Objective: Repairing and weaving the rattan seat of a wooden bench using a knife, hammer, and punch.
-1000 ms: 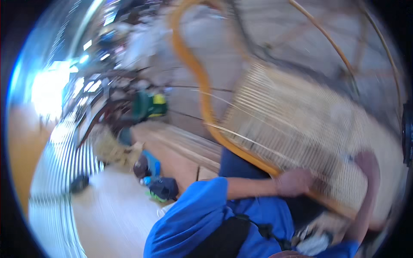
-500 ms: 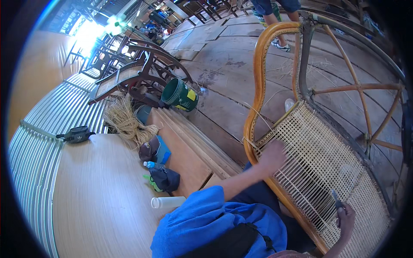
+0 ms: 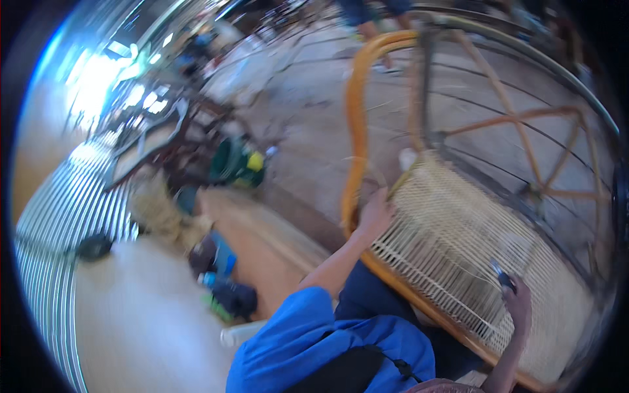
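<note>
A chair with an orange-brown curved wooden frame [image 3: 355, 124] stands before me, its seat a pale woven cane panel [image 3: 458, 216]. Strands near the front rail lie in open rows, while the far part is closely woven. My left hand [image 3: 377, 215] is at the panel's left corner, against the frame, its fingers drawn together and blurred. A thin loose strand loops just above it; whether the fingers grip that strand is unclear. Over the right part of the seat, my right hand [image 3: 517, 298] closes around the dark handle of a small knife [image 3: 502, 275], blade pointing up and left.
Left of me is a pale wooden board [image 3: 151, 308], with a dark pouch [image 3: 234, 300], a cap [image 3: 204, 254] and a white cylinder [image 3: 240, 333] close by. Beyond are a cane bundle [image 3: 156, 208], a green bucket [image 3: 230, 162] and dark chair frames. Another person's legs [image 3: 370, 27] show at the top.
My left hand has moved left and away from over the weave to the frame's corner. The right hand still holds the knife. The whole view has shifted and blurred.
</note>
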`<state>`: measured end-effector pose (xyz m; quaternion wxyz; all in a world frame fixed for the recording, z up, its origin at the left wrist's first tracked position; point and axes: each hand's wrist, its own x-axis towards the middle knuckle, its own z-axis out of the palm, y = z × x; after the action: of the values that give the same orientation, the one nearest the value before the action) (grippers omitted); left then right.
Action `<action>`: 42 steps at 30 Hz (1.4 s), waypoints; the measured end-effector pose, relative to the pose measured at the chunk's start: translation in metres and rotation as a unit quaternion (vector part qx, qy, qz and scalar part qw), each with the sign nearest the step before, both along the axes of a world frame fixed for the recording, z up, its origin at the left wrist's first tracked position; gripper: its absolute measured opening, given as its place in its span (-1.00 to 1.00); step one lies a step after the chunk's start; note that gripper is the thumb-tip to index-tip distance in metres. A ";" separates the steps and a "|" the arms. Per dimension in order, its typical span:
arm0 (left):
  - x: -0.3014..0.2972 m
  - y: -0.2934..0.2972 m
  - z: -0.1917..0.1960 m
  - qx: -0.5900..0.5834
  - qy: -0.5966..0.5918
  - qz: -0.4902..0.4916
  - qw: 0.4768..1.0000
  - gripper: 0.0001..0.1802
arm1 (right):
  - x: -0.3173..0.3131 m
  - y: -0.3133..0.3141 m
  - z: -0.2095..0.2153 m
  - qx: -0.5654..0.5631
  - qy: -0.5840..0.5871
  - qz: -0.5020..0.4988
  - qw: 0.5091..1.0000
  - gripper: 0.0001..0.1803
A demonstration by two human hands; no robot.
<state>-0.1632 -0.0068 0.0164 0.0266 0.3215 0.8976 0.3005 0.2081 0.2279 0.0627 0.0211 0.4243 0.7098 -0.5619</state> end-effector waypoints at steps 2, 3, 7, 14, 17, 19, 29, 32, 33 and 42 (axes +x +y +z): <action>0.000 0.002 -0.007 -0.010 -0.049 -0.007 0.999 -0.62 | 0.004 -0.001 -0.002 0.011 0.022 -0.005 1.000 -0.56; -0.001 0.003 -0.009 -0.052 -0.083 0.012 0.995 -0.61 | 0.008 -0.003 -0.002 0.019 -0.013 -0.009 1.000 -0.55; -0.006 0.013 -0.008 -0.113 -0.078 -0.007 0.990 -0.58 | 0.028 -0.022 -0.001 0.002 0.119 -0.152 0.981 -0.54; 0.000 0.013 -0.008 -0.170 -0.064 0.001 0.983 -0.53 | 0.076 -0.087 -0.013 -0.196 0.249 -0.395 0.863 -0.69; -0.002 0.015 -0.012 -0.233 -0.053 -0.016 0.971 -0.50 | 0.095 -0.125 -0.024 -0.183 0.310 -0.436 0.825 -0.75; -0.005 0.014 -0.019 -0.213 -0.049 -0.034 0.975 -0.49 | 0.106 -0.140 -0.028 -0.195 0.305 -0.466 0.807 -0.81; -0.017 0.002 -0.031 -0.149 -0.046 -0.041 0.987 -0.50 | 0.107 -0.052 0.008 -0.026 0.027 0.041 0.998 -0.65; -0.015 0.001 -0.029 -0.118 -0.042 -0.041 0.991 -0.57 | 0.066 -0.024 0.021 0.063 -0.028 0.087 0.994 -0.71; -0.015 0.001 -0.028 -0.093 -0.029 -0.043 0.994 -0.62 | 0.050 -0.017 0.025 0.136 -0.070 0.127 0.980 -0.71; -0.025 0.001 -0.030 -0.098 -0.054 0.062 0.992 -0.77 | -0.022 0.013 0.038 0.170 -0.147 0.149 0.963 -0.73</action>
<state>-0.1882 -0.0063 -0.0134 0.0873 0.2441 0.9384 0.2285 0.1863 0.2412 0.1009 0.1362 0.3895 0.8390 -0.3548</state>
